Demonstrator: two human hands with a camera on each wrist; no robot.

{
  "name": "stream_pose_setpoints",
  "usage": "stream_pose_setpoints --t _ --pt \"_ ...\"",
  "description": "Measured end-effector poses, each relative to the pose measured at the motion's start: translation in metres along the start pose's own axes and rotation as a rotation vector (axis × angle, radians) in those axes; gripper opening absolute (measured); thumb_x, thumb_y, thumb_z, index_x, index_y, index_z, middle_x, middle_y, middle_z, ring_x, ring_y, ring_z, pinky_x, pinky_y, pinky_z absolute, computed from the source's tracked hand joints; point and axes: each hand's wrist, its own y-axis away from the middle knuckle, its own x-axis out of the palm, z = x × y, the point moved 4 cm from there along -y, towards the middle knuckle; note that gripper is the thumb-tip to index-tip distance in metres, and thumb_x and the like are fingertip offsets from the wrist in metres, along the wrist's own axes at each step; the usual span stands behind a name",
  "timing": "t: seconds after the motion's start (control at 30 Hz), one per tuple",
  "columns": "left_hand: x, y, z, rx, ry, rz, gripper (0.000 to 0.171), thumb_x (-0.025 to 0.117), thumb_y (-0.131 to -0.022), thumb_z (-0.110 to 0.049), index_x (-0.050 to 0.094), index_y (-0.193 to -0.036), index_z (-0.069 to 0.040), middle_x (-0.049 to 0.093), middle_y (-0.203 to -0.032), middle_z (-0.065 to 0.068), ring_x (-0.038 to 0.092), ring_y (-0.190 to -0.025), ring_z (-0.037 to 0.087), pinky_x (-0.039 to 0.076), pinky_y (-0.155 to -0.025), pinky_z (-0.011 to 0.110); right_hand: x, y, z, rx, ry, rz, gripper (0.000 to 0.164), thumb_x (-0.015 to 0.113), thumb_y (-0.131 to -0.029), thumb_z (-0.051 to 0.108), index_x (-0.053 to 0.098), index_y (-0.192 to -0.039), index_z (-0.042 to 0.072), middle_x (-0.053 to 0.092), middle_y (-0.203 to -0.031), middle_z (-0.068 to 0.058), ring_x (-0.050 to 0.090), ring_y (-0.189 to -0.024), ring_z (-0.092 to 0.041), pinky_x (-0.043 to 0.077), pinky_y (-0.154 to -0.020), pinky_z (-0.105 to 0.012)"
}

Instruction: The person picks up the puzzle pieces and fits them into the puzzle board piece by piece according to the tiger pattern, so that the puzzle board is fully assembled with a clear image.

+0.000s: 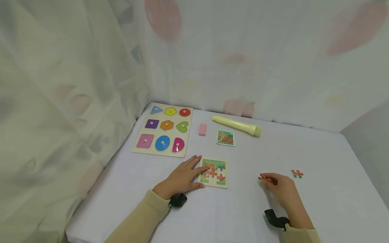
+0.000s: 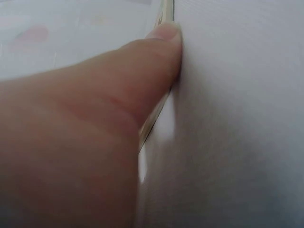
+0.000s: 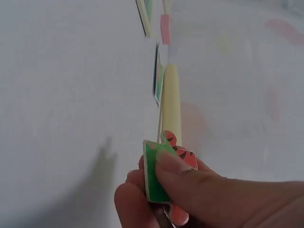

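Observation:
My left hand (image 1: 180, 175) lies with fingers spread over the left side of a small wooden jigsaw board (image 1: 213, 181). One fingertip touches the orange animal picture, and the thumb (image 2: 164, 52) is against the board's edge in the left wrist view. Pale bare gaps show in the board among its fitted pieces. Off to the right, my right hand (image 1: 284, 189) pinches a green and orange jigsaw piece (image 3: 156, 178) between thumb and fingers, just above the table. Another orange and green jigsaw piece (image 1: 297, 173) lies beyond that hand, to its right.
A shape-peg board (image 1: 189, 135) with coloured knobbed shapes lies at the back left. Behind the jigsaw board are a pink block (image 1: 202, 129), a tiger picture card (image 1: 226, 138) and a pale yellow toy microphone (image 1: 235, 124). Patterned white cloth (image 1: 194, 74) hangs along the back.

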Motion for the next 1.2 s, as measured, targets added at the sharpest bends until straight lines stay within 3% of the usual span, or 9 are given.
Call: stream_pose_setpoints --t 0.2,0.5,0.63,0.8,0.93,1.1,1.2 --pt "-0.001 0.000 0.000 0.005 0.005 -0.001 0.078 0.067 -0.094 -0.063 0.041 -0.162 -0.035 0.016 -0.175 0.006 0.011 -0.161 0.029 0.023 -0.126 0.052 0.017 -0.004 0.022 -0.065 -0.064 0.038 0.031 0.072 -0.098 0.007 0.074 -0.129 0.007 0.074 -0.117 -0.017 0.069 -0.109 -0.035 0.057 -0.089 -0.053" --pt "0.000 0.000 0.000 -0.004 0.015 -0.004 0.077 0.068 -0.094 -0.063 0.043 -0.161 -0.035 0.017 -0.175 0.005 0.011 -0.161 0.028 0.023 -0.126 0.052 0.041 -0.010 0.051 -0.128 -0.109 0.038 0.026 0.076 -0.095 0.004 0.079 -0.120 0.011 0.072 -0.106 -0.005 0.066 -0.090 -0.019 0.055 -0.075 -0.035" --pt "-0.003 0.001 -0.002 -0.004 0.022 -0.008 0.077 0.068 -0.094 -0.062 0.044 -0.161 -0.034 0.018 -0.175 0.006 0.011 -0.161 0.029 0.023 -0.126 0.052 0.055 -0.011 0.069 -0.121 -0.142 0.053 0.026 0.080 -0.092 0.004 0.080 -0.116 0.013 0.071 -0.095 0.001 0.066 -0.085 -0.015 0.056 -0.075 -0.033" --pt "-0.004 0.002 -0.003 0.004 0.015 -0.020 0.076 0.069 -0.094 -0.061 0.045 -0.160 -0.033 0.020 -0.174 0.008 0.013 -0.160 0.031 0.024 -0.125 0.054 0.076 -0.015 0.092 -0.162 -0.182 0.072 0.013 0.084 -0.089 0.007 0.081 -0.098 0.016 0.072 -0.085 0.007 0.065 -0.079 -0.010 0.055 -0.070 -0.030" --pt "-0.004 0.002 -0.002 0.010 0.003 -0.026 0.076 0.069 -0.094 -0.061 0.045 -0.160 -0.033 0.021 -0.174 0.008 0.014 -0.160 0.031 0.025 -0.125 0.054 0.088 -0.020 0.105 -0.204 -0.194 0.075 0.011 0.085 -0.087 0.007 0.079 -0.093 0.015 0.069 -0.081 0.008 0.061 -0.073 -0.010 0.053 -0.065 -0.027" --pt "-0.006 0.002 -0.004 0.016 0.004 -0.024 0.075 0.068 -0.095 -0.062 0.045 -0.160 -0.032 0.022 -0.173 0.009 0.014 -0.160 0.031 0.024 -0.126 0.053 0.097 -0.024 0.114 -0.272 -0.156 0.058 0.014 0.087 -0.084 0.004 0.076 -0.088 0.012 0.066 -0.076 0.008 0.058 -0.069 -0.009 0.051 -0.062 -0.026" --pt "-0.007 0.002 -0.005 0.022 0.001 -0.025 0.075 0.067 -0.095 -0.062 0.045 -0.160 -0.032 0.022 -0.173 0.009 0.014 -0.160 0.031 0.024 -0.126 0.052 0.102 -0.025 0.115 -0.303 -0.072 0.038 0.013 0.089 -0.084 0.008 0.077 -0.088 0.013 0.065 -0.077 0.009 0.056 -0.068 -0.007 0.049 -0.061 -0.025"
